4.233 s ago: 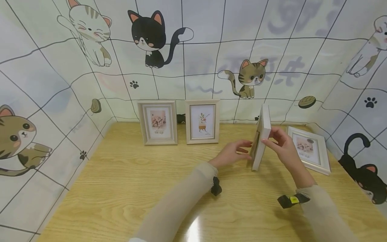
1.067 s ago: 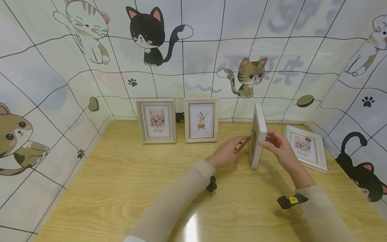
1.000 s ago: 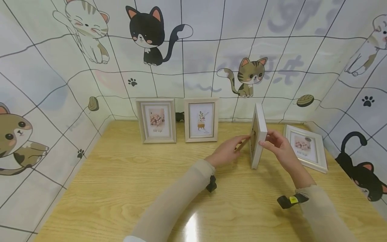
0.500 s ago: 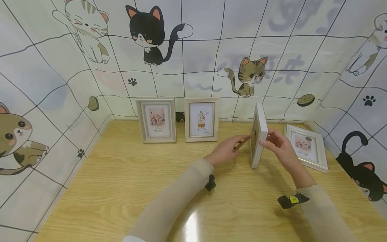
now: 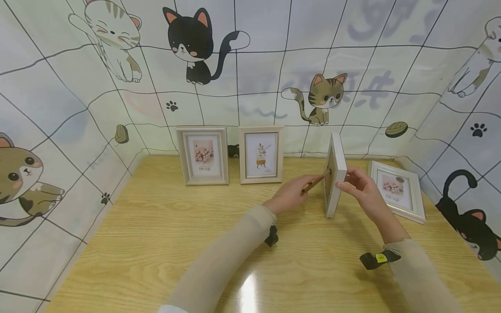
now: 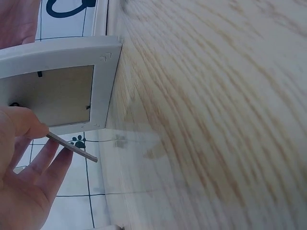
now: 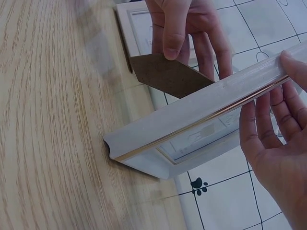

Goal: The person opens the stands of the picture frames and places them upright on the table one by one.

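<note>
A white picture frame [image 5: 335,191] stands on edge on the wooden table, seen nearly side-on in the head view. My right hand [image 5: 365,189] holds its right side edge, with the thumb on the near side and fingers across the front. From the frame's back juts a flat brown stand leg [image 7: 168,76], swung out at an angle. My left hand [image 5: 289,194] pinches this leg between thumb and fingers. In the left wrist view, the frame's backing board [image 6: 62,93] shows small dark clips, and the leg appears as a thin strip.
Two picture frames, one with a pink flower print [image 5: 205,156] and one with a potted plant print [image 5: 261,155], stand upright at the back. Another frame [image 5: 397,191] lies face up by my right hand. A cat-patterned cloth [image 5: 258,78] walls the table's back and sides.
Compared with about four seconds ago, my left hand has taken hold of the stand leg and swung it out from the back. The held frame has shifted slightly left. Lately the leg tilts slightly more.
</note>
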The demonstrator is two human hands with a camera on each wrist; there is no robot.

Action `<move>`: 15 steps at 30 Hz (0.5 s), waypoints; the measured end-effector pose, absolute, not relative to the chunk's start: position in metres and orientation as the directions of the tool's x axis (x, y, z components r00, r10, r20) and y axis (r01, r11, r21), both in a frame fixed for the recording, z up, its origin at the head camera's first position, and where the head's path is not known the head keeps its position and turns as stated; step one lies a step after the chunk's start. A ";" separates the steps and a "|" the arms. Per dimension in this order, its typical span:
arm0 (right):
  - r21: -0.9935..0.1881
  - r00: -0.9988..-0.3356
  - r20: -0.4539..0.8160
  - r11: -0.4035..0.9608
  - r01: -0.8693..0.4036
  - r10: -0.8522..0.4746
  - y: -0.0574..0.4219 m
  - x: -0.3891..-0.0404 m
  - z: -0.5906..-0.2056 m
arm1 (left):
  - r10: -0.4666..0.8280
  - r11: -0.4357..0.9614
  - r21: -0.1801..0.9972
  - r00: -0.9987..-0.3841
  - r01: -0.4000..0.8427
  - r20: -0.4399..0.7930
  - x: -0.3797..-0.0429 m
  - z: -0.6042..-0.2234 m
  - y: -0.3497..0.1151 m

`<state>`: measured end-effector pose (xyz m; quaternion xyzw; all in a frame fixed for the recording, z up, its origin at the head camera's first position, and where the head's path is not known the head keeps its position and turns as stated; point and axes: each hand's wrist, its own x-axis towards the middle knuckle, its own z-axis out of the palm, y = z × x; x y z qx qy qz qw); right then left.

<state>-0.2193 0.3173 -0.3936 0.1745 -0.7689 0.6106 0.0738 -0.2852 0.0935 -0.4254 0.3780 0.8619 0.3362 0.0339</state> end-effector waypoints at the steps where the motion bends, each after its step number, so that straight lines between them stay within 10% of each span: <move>1: -0.913 -0.928 0.326 0.196 -0.359 -0.178 0.317 -0.219 -0.394 | 0.675 0.490 0.603 -0.712 0.629 0.195 -0.285 -0.425 0.094; 15: -0.911 -0.928 0.322 0.207 -0.357 -0.187 0.320 -0.220 -0.393 | 0.697 0.507 0.571 -0.697 0.645 0.168 -0.287 -0.422 0.092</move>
